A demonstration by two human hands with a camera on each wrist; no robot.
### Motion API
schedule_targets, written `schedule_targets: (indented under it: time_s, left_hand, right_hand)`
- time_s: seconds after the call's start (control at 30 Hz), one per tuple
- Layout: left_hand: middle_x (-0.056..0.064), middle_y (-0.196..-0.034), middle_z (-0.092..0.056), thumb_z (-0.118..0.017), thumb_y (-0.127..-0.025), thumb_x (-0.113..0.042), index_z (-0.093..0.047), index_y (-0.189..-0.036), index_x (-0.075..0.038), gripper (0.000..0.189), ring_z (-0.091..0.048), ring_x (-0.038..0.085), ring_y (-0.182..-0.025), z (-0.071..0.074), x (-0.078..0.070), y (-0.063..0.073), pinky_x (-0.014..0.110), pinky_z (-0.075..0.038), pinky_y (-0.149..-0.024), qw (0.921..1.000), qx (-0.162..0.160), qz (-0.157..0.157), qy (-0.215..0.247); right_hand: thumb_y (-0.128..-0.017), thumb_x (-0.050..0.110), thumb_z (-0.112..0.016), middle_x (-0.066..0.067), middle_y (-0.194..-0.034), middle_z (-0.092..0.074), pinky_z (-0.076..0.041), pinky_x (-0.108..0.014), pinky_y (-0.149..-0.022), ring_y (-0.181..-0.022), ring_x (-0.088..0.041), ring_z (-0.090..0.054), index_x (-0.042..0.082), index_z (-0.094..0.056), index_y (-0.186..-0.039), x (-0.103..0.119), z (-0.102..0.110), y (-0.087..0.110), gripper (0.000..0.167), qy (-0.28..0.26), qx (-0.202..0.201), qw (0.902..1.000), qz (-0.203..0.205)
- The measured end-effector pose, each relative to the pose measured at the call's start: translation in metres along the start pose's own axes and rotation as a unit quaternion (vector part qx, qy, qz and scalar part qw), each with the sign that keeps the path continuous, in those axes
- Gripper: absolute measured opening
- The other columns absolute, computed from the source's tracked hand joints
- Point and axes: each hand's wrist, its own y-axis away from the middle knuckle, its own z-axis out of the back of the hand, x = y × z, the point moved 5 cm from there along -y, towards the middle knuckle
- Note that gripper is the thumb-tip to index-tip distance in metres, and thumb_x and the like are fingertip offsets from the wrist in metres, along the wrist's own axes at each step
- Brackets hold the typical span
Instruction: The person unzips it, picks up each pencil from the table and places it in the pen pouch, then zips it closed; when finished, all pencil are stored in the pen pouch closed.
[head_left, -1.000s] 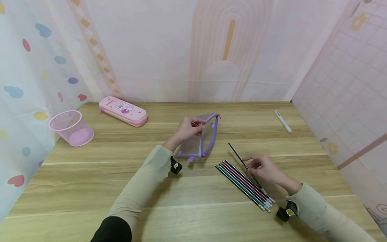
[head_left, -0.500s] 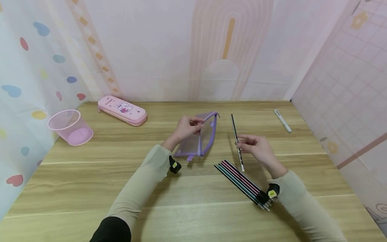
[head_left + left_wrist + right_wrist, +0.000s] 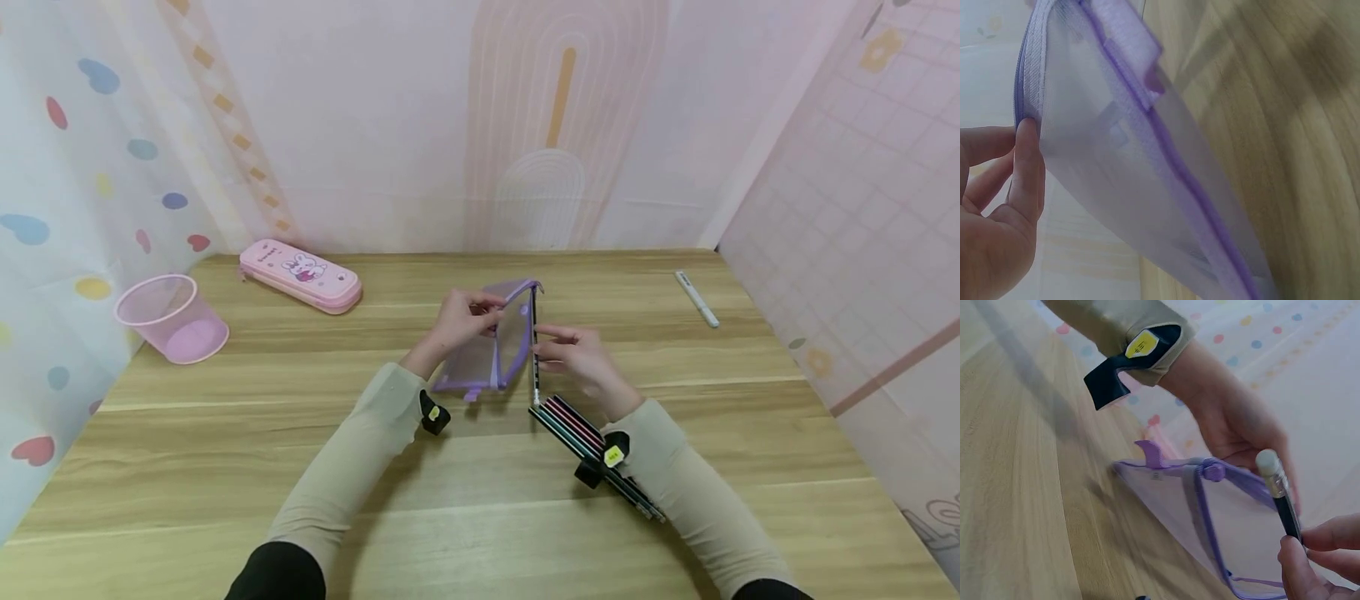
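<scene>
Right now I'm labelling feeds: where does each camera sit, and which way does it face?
Head: on the head, facing forward and down at the table; left hand, right hand and sleeves show.
Left wrist: on that wrist, facing the pouch; left hand shows.
Right wrist: on that wrist, facing pencil and pouch; both hands show.
Head and right wrist share the pencil.

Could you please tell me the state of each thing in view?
Pouch: open, its edge pinched by the left hand
Held pencil: raised beside the pouch's mouth, pinched by the right hand; whether its tip is inside is unclear
Other pencils: lying side by side
Pink case: closed
Cup: upright, nothing visible inside
White pen: lying flat
</scene>
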Motion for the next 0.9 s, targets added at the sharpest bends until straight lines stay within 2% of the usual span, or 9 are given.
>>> schedule_targets:
  time_s: [0.23, 0.43, 0.53, 0.7, 0.9]
  left_hand:
    - [0.029, -0.094, -0.059, -0.059, -0.081, -0.001, -0.059, -0.107, 0.008, 0.027, -0.062, 0.017, -0.068, -0.003, -0.002, 0.001, 0.026, -0.058, -0.063, 0.9999, -0.003, 0.007, 0.011]
    - [0.027, -0.092, -0.060, -0.059, -0.081, -0.002, -0.061, -0.107, 0.005, 0.026, -0.059, 0.011, -0.065, -0.008, -0.007, 0.002, 0.026, -0.058, -0.063, 0.9999, 0.002, 0.013, 0.010]
    - [0.027, -0.092, -0.060, -0.059, -0.081, -0.002, -0.060, -0.107, 0.006, 0.026, -0.057, 0.009, -0.063, -0.010, -0.008, 0.002, 0.026, -0.058, -0.063, 0.9998, 0.001, 0.013, 0.015]
    - [0.023, -0.088, -0.060, -0.059, -0.081, -0.002, -0.060, -0.106, 0.007, 0.026, -0.058, 0.007, -0.062, -0.011, -0.005, 0.000, 0.026, -0.058, -0.062, 0.9998, -0.002, 0.009, 0.017]
    - [0.018, -0.085, -0.061, -0.060, -0.082, -0.006, -0.060, -0.106, 0.006, 0.027, -0.057, 0.007, -0.061, -0.012, -0.004, -0.001, 0.025, -0.057, -0.061, 0.9997, -0.017, 0.010, 0.014]
  right_hand:
    - [-0.082, -0.003, -0.055, -0.008, -0.086, -0.059, -0.056, -0.021, -0.072, -0.068, -0.009, -0.062, -0.003, -0.045, -0.126, 0.000, -0.010, -0.016, 0.044, 0.026, -0.025, 0.9990, -0.026]
    - [-0.083, -0.004, -0.053, -0.029, -0.108, -0.054, -0.055, -0.018, -0.066, -0.066, -0.008, -0.060, -0.002, -0.045, -0.126, 0.003, -0.013, -0.025, 0.044, 0.050, -0.045, 0.9975, -0.019]
    - [-0.083, -0.005, -0.053, -0.033, -0.113, -0.052, -0.056, -0.017, -0.064, -0.063, -0.007, -0.059, -0.004, -0.044, -0.126, 0.002, -0.016, -0.028, 0.044, 0.062, -0.049, 0.9968, -0.011]
    - [-0.081, -0.005, -0.055, -0.031, -0.108, -0.056, -0.057, -0.022, -0.063, -0.059, -0.009, -0.059, -0.006, -0.047, -0.122, 0.001, -0.021, -0.030, 0.041, 0.105, -0.071, 0.9919, -0.001]
    - [-0.080, -0.003, -0.055, -0.024, -0.099, -0.060, -0.057, -0.026, -0.069, -0.065, -0.011, -0.058, -0.005, -0.051, -0.117, 0.001, -0.024, -0.030, 0.037, 0.141, -0.095, 0.9854, 0.005]
